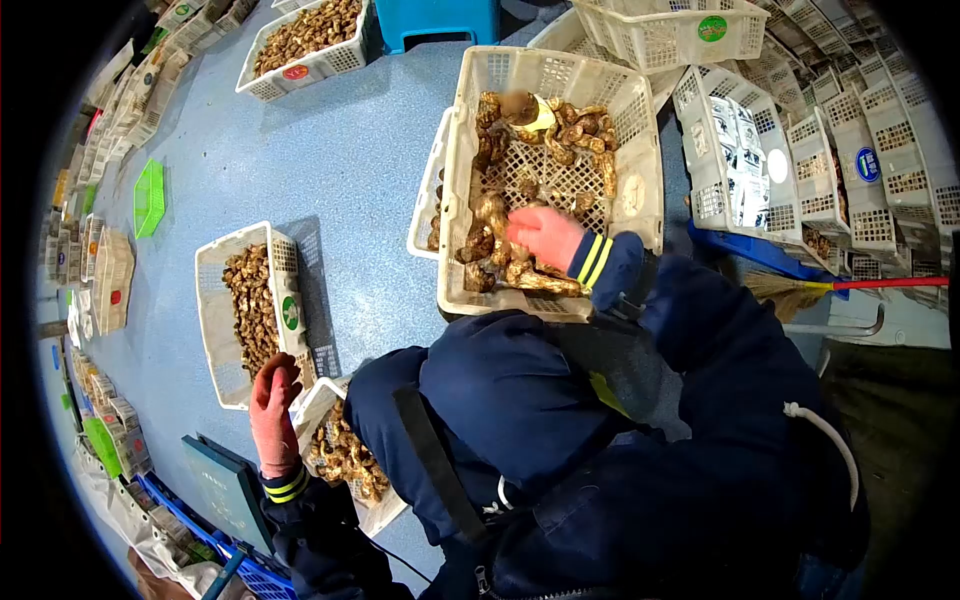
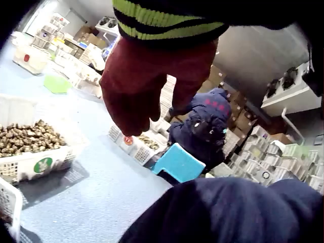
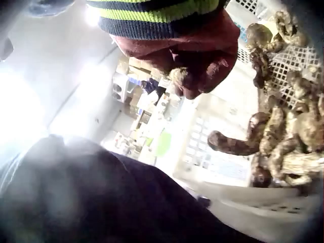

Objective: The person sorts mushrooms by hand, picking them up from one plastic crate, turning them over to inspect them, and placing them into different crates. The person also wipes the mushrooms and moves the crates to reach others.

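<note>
The right hand (image 1: pixel 548 236) is over the near half of a large white crate (image 1: pixel 638 110), where brown and cream mushrooms (image 1: pixel 540 280) lie round the edges. Seen from the right wrist, the fingers of that hand (image 3: pixel 202 55) curl round a small pale-brown mushroom (image 3: pixel 179 77), partly hidden by them; long mushrooms (image 3: pixel 273 131) lie to the right. The left hand (image 1: pixel 273 418) hangs beside a white basket of small mushrooms (image 1: pixel 250 300), its fingers loosely bent. In the left wrist view this hand (image 2: pixel 152 81) holds nothing.
Another basket of mushrooms (image 1: pixel 355 465) is by the left forearm. A blue stool (image 1: pixel 440 18) and a further basket (image 1: pixel 310 65) stand ahead. Stacked crates (image 1: pixel 740 150) and a broom (image 1: pixel 790 287) are at the right. In the left wrist view, another person (image 2: pixel 202 126) is beyond the stool.
</note>
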`<state>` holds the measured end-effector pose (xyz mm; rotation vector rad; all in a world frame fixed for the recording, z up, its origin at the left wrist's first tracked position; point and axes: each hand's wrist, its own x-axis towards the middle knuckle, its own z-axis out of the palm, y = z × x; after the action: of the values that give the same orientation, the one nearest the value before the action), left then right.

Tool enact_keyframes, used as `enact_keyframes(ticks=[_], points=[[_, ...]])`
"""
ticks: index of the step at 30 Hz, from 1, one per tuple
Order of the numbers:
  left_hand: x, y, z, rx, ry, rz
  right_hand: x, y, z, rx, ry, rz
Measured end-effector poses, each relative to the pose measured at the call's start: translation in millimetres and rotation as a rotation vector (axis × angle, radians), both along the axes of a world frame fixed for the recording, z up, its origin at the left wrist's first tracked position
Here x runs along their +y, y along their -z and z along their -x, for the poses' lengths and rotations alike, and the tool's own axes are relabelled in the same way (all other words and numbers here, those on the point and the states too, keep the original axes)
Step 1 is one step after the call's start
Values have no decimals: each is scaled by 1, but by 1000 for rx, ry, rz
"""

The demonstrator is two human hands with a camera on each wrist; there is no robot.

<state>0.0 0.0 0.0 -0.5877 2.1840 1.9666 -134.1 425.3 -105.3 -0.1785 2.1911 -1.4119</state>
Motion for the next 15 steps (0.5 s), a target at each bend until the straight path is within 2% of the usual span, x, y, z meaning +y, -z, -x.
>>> enact_keyframes(ticks=[1, 2, 3, 5, 6, 7, 9, 12, 13, 15], points=[[13, -9, 8, 48, 43, -3, 6, 9, 5, 100, -152, -63], [25, -15, 14, 41, 76, 5, 5, -24, 12, -46, -479, -339], [36, -27, -8, -103, 86, -41, 15, -22, -34, -36, -391, -347], [42, -19, 6, -85, 138, -13, 30, -10, 20, 73, -68, -467], [47, -18, 10, -116, 131, -32, 44, -3, 50, 196, 102, -707], [44, -13, 11, -146, 143, -29, 60, 5, 81, 154, 75, -1014], [51, -16, 16, -144, 152, -5, 156, 141, 140, 179, 172, -1291], [45, -8, 21, -155, 180, -6, 138, 112, 140, 49, 58, -1432], [44, -7, 20, -164, 170, -4, 134, 123, 141, -34, 277, -1353], [41, -6, 18, -172, 180, -5, 129, 130, 131, 129, 201, -1472]])
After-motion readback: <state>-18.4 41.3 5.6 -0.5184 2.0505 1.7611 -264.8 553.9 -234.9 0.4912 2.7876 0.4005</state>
